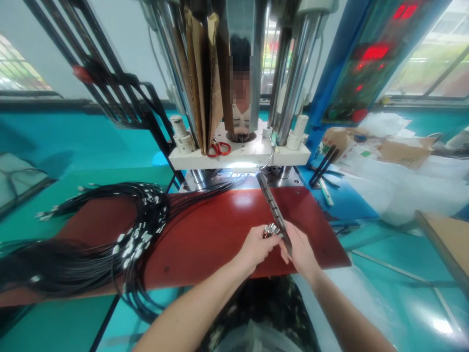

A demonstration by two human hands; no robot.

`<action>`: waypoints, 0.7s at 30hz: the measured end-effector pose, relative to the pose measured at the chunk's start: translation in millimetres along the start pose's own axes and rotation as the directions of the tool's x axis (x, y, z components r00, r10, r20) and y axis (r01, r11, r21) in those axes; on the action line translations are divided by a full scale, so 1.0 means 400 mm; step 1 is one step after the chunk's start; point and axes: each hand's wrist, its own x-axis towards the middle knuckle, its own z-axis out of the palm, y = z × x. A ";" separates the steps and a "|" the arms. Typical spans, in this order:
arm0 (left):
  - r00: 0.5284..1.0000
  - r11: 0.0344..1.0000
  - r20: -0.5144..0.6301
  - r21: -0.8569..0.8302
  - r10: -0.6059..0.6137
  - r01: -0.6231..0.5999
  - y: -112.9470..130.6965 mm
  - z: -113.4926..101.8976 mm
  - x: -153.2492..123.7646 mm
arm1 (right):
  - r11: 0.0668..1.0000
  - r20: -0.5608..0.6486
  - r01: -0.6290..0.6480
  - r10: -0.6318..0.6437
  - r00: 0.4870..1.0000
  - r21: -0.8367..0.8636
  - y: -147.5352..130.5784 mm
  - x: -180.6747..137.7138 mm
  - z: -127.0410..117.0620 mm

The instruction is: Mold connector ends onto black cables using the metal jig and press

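Observation:
My left hand (258, 248) is closed around a bunch of small shiny metal connectors (271, 230). Close beside it, my right hand (299, 249) grips the near end of a long dark metal bar with notches (273, 203). The bar points away from me, its far end near the press opening. My two hands nearly meet over the front of the red-brown board (216, 244). To the left, bundles of black cables (142, 200) with white and silver ends lie curved on the board, and some strands run toward the press.
A press with a white plate (205, 159) and metal columns stands ahead, with red-handled scissors (219, 148) and folded cardboard (203, 83) on it. At right are a blue control box with red digits (375, 51), a green-handled tool (326, 193) and white plastic bags (414, 181).

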 end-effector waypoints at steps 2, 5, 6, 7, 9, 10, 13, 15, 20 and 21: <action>1.000 1.000 -0.004 0.012 -0.001 0.001 0.000 0.002 0.003 | 1.000 0.003 0.010 -0.010 1.000 -0.018 0.005 0.001 -0.001; 1.000 0.999 0.011 0.036 -0.008 0.008 0.001 0.002 0.005 | 1.000 0.018 0.008 -0.007 1.000 -0.022 0.010 0.003 -0.011; 1.000 0.999 0.017 0.043 -0.011 0.011 0.000 0.001 0.006 | 1.000 0.020 0.009 -0.009 1.000 -0.022 0.010 0.003 -0.012; 1.000 0.999 0.021 0.049 -0.014 0.013 -0.001 0.001 0.008 | 1.000 0.022 0.016 -0.015 1.000 -0.027 0.010 0.002 -0.013; 1.000 0.998 0.015 0.059 -0.019 0.018 -0.006 0.000 0.013 | 0.995 0.024 0.041 -0.039 0.999 -0.086 0.006 -0.003 -0.011; 1.000 0.998 0.008 0.061 -0.014 0.013 -0.010 0.000 0.016 | 0.989 0.024 0.054 -0.051 0.998 -0.140 0.002 -0.005 -0.008; 0.998 0.997 -0.011 0.051 0.065 -0.064 -0.021 -0.002 0.020 | 0.951 0.019 0.082 -0.080 0.997 -0.300 -0.013 -0.012 0.002; 0.993 0.992 -0.004 0.050 0.119 -0.119 -0.025 -0.004 0.017 | 0.944 0.010 0.087 -0.088 0.996 -0.317 -0.018 -0.014 0.007; 0.981 0.982 -0.041 0.017 0.190 -0.189 -0.012 -0.024 0.010 | 0.993 -0.020 0.049 -0.051 0.998 -0.111 -0.002 -0.010 -0.003; 0.975 0.976 -0.058 -0.021 0.215 -0.216 -0.007 -0.032 0.011 | 0.996 -0.026 0.047 -0.049 0.998 -0.071 0.002 -0.009 -0.006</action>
